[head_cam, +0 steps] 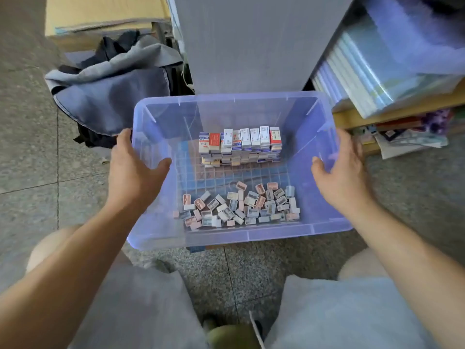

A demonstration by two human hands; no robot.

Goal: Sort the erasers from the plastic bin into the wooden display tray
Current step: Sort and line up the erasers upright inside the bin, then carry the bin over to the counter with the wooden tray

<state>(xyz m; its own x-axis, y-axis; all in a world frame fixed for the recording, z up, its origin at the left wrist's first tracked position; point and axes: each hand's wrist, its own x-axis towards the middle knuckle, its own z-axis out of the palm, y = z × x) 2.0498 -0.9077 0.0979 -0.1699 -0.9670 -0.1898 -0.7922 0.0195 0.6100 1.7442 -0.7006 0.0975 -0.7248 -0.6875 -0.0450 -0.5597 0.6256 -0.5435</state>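
A clear bluish plastic bin (161, 230) sits on the stone floor in front of me. Inside, near its front wall, lies a loose heap of small erasers (241, 207). Against its far wall stand neat stacks of boxed erasers (240, 144) in white, red and blue wrappers. My left hand (134, 170) holds the bin's left rim, thumb inside and fingers outside. My right hand (342, 170) holds the right rim the same way. No wooden display tray is in view.
A grey cloth bag (113, 89) lies at the back left, beside a cardboard box (100, 13). A grey panel (251, 41) stands behind the bin. On the right, a wooden shelf (392, 109) carries wrapped packs and papers. My knees are at the bottom.
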